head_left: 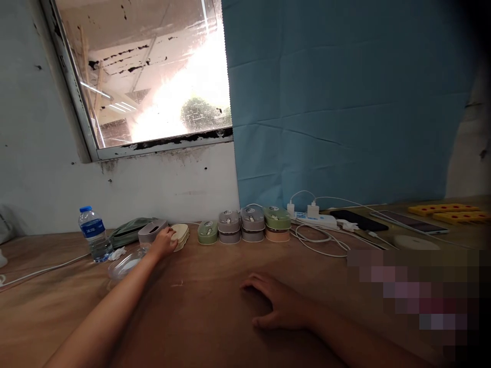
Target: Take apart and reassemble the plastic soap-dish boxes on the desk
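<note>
My left hand (pixel 164 243) reaches to the back left of the table. Its fingers are drawn together at the left edge of a stack of thin cream-coloured pieces (pixel 180 237); the fingertips touch the stack and partly cover it. Just behind that hand is a mauve-grey box (pixel 150 233) with a slot in its top. By the left wrist sits a clear plastic bowl (pixel 121 266) with something white in it. My right hand (pixel 279 302) rests low over the table at the middle, fingers spread and curved, holding nothing.
Oval lidded boxes, green (pixel 207 233) and grey (pixel 229 226), some stacked, line the wall. Left are a water bottle (pixel 94 237) and green pouch (pixel 128 234). Right lie a power strip (pixel 318 220) with cables, phones (pixel 358 220) and yellow slotted bars (pixel 443 209).
</note>
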`<act>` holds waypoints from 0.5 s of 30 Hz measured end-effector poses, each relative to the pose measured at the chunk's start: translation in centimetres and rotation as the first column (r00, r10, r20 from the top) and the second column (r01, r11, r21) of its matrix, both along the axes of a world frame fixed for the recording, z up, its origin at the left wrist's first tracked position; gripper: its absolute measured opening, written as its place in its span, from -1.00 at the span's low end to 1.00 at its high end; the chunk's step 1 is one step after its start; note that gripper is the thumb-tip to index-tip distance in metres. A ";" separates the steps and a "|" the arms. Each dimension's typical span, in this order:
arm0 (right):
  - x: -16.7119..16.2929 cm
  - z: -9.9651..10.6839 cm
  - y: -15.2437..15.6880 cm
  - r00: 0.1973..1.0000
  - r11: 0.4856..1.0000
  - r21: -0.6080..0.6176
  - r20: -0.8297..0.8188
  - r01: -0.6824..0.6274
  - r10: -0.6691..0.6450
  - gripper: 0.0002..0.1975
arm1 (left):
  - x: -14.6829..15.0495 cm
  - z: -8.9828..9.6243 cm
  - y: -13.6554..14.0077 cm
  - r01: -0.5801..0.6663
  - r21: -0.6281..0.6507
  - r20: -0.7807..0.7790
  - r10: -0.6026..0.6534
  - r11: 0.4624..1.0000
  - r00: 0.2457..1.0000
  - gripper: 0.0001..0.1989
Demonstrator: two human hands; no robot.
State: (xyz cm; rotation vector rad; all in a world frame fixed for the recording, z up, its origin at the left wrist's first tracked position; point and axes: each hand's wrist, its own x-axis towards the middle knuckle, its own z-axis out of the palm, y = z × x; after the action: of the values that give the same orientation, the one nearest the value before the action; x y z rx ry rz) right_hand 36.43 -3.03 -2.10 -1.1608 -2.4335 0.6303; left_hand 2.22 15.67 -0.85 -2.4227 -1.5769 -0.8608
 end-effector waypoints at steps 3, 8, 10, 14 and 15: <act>0.0 0.0 0.0 1.000 1.000 0.005 -0.004 -0.006 0.006 -0.36 | 3.5 -0.7 0.1 -0.035 0.075 0.040 0.032 0.997 0.999 -0.62; -0.1 0.0 -0.1 1.000 1.000 0.030 -0.010 -0.006 0.007 -0.39 | 10.4 -3.1 0.9 -0.031 0.086 0.096 0.023 0.996 0.995 -0.48; -0.1 -0.1 -0.1 1.000 0.999 0.045 -0.006 -0.012 0.012 -0.39 | 11.9 -3.8 1.1 -0.040 0.067 0.117 0.032 0.997 0.993 -0.47; -0.1 -0.1 0.0 1.000 0.998 0.059 -0.004 -0.023 0.023 -0.41 | 11.9 -4.4 0.7 -0.065 0.031 0.164 0.059 0.997 0.985 -0.53; -0.1 -0.1 0.0 1.000 0.998 0.062 -0.002 -0.022 0.022 -0.41 | 11.5 -4.3 0.3 -0.064 0.028 0.173 0.058 0.998 0.983 -0.55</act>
State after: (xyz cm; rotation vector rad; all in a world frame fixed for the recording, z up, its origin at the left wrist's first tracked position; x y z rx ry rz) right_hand 36.36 -3.06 -2.22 -1.1095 -2.4481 0.5580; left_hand 13.70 15.97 -5.18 -2.3190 -1.6698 -1.1022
